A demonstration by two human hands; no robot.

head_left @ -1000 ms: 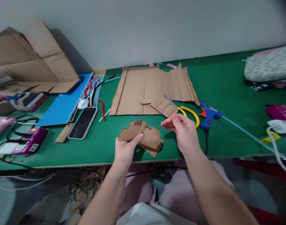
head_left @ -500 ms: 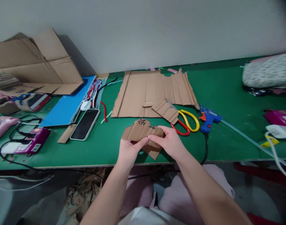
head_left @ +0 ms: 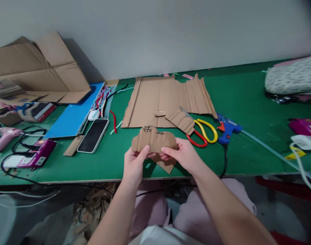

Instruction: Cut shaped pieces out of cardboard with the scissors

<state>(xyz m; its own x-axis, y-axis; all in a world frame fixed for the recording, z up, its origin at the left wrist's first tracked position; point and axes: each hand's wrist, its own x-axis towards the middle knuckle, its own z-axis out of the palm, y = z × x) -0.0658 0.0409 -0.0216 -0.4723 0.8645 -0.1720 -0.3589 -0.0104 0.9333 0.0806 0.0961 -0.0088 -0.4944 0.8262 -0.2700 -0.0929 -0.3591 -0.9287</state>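
Note:
Both of my hands hold a cloud-shaped cardboard piece (head_left: 155, 140) with black marks along its top edge. My left hand (head_left: 135, 161) pinches its lower left part, thumb on the near face. At the lower right, my right hand (head_left: 184, 153) grips it the same way, with some fingers hidden behind. Below it, a smaller cardboard scrap (head_left: 167, 164) lies on the green table (head_left: 101, 170), partly covered. Scissors (head_left: 205, 132) with one red and one yellow handle rest to the right, their blades partly under a cardboard strip (head_left: 181, 121). A blue glue gun (head_left: 227, 129) lies beyond them.
A large torn cardboard sheet (head_left: 155, 98) lies behind my hands. To the left are a phone (head_left: 93, 135), pipe cleaners (head_left: 100, 98), a blue board (head_left: 68, 117) and a purple power strip (head_left: 38, 154) with cables. Folded cardboard (head_left: 43, 68) leans on the wall.
The cardboard cloud has tipped up, so more of its face shows. My left hand has shifted slightly left, its thumb moving away from the right thumb.

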